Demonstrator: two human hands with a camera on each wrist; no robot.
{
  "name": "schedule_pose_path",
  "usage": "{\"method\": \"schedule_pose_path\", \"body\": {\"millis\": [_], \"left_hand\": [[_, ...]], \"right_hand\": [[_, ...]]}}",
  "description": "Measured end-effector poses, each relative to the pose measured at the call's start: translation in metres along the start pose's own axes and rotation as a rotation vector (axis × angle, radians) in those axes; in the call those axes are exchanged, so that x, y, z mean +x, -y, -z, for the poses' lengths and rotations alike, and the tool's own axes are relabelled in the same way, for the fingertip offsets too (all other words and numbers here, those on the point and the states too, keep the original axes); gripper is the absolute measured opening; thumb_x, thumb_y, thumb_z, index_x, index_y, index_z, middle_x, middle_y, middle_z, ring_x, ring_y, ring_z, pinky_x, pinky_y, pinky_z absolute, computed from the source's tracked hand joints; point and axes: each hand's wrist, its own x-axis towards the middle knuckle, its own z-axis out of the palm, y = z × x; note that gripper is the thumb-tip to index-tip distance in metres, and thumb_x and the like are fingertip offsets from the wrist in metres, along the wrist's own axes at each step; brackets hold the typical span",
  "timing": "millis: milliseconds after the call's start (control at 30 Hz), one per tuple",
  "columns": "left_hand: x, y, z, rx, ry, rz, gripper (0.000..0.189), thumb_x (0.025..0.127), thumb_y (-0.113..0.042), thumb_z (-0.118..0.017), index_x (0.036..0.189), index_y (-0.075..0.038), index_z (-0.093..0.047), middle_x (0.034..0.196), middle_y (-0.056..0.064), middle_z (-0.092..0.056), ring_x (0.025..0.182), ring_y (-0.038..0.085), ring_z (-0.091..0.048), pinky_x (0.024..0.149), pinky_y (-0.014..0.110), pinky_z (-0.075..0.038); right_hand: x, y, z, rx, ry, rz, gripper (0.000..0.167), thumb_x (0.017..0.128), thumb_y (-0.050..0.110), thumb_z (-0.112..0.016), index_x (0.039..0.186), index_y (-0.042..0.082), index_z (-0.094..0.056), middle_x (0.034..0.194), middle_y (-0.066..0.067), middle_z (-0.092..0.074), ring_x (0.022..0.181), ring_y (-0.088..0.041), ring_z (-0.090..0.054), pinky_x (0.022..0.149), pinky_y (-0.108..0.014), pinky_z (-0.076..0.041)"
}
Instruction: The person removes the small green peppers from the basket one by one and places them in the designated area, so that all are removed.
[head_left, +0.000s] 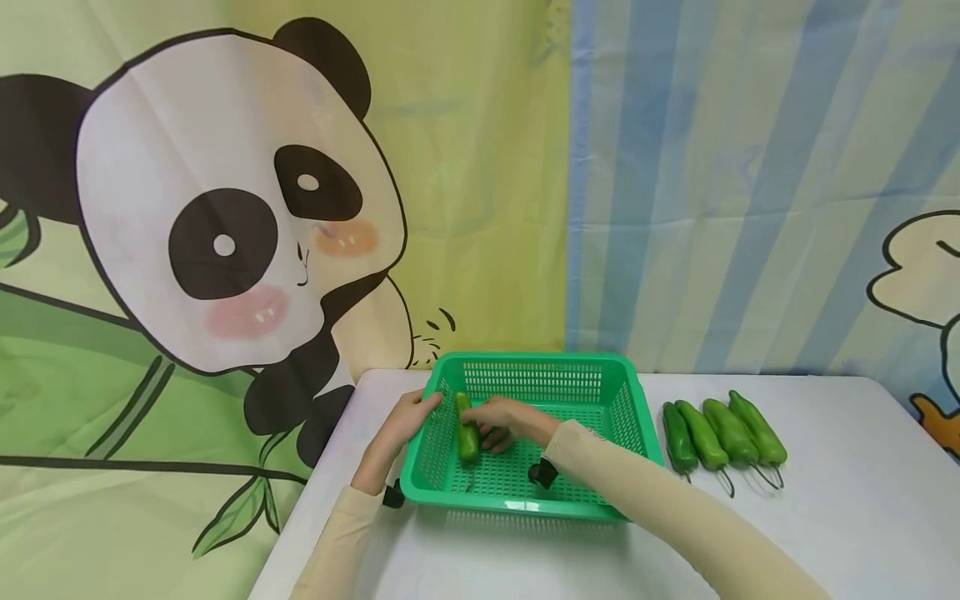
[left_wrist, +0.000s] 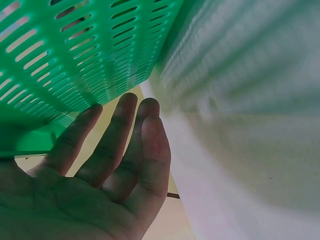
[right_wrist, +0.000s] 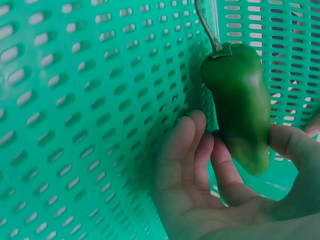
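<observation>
A green plastic basket [head_left: 517, 503] with slotted walls stands on the white table. My left hand [head_left: 405, 421] holds its left rim, the thumb reaching over the edge and the fingers [left_wrist: 116, 137] extended along the outside of the wall. Inside, near the left wall, a green pepper [head_left: 468, 446] lies lengthwise, its stem towards me. My right hand [head_left: 508, 421] reaches into the basket and pinches the tapered end of this pepper [right_wrist: 242, 100] between thumb and index finger. The other fingers are loosely bent beside it.
To the right of the basket, several green peppers [head_left: 720, 437] lie in a row on the table [head_left: 847, 508], stems towards me. A curtain [head_left: 487, 208] printed with a panda hangs behind the table. Black wrist cameras [head_left: 543, 473] sit by both hands.
</observation>
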Motion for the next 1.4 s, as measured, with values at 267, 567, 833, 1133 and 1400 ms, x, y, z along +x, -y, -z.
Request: {"method": "schedule_pose_path", "body": {"millis": [267,567,833,1133,1400], "left_hand": [[-0.001,0.000,0.000,0.014,-0.018,0.000,0.046,0.104,-0.035,-0.050,0.134,-0.002,-0.062,0.099,0.020,-0.073,0.069,0.021,-0.072,0.061,0.032,-0.060],[-0.001,-0.001,0.000,0.018,-0.019,0.006,0.046,0.104,-0.035,-0.049,0.134,-0.002,-0.061,0.100,0.019,-0.073,0.070,0.020,-0.072,0.061,0.033,-0.060],[-0.001,0.000,0.000,0.026,-0.026,0.014,0.046,0.104,-0.035,-0.050,0.134,-0.003,-0.062,0.098,0.016,-0.073,0.068,0.016,-0.070,0.061,0.032,-0.060],[-0.001,0.001,-0.001,0.027,-0.028,0.003,0.046,0.103,-0.036,-0.051,0.129,-0.002,-0.065,0.088,0.014,-0.071,0.060,0.014,-0.066,0.056,0.030,-0.057],[0.000,0.000,-0.002,0.022,-0.032,0.010,0.045,0.103,-0.037,-0.051,0.129,-0.002,-0.065,0.087,0.015,-0.071,0.059,0.014,-0.065,0.055,0.030,-0.057]], "right_hand": [[-0.004,0.005,0.011,-0.022,0.013,-0.017,0.037,0.090,0.035,-0.068,0.105,0.003,-0.063,0.108,-0.019,-0.064,0.096,-0.036,-0.070,0.083,-0.050,-0.060],[-0.011,0.012,0.022,-0.038,0.055,-0.016,0.039,0.091,0.037,-0.067,0.112,0.004,-0.062,0.108,-0.018,-0.063,0.095,-0.035,-0.070,0.086,-0.051,-0.060],[-0.020,0.016,0.035,-0.045,0.093,-0.015,0.037,0.091,0.036,-0.066,0.110,0.005,-0.062,0.109,-0.019,-0.065,0.102,-0.038,-0.069,0.089,-0.051,-0.059],[-0.040,0.021,0.050,-0.065,0.117,-0.005,0.035,0.093,0.036,-0.064,0.113,0.007,-0.063,0.112,-0.019,-0.066,0.104,-0.037,-0.069,0.092,-0.054,-0.057],[-0.059,0.023,0.065,-0.089,0.134,0.021,0.036,0.095,0.037,-0.062,0.117,0.008,-0.065,0.112,-0.017,-0.066,0.102,-0.036,-0.070,0.089,-0.050,-0.059]]}}
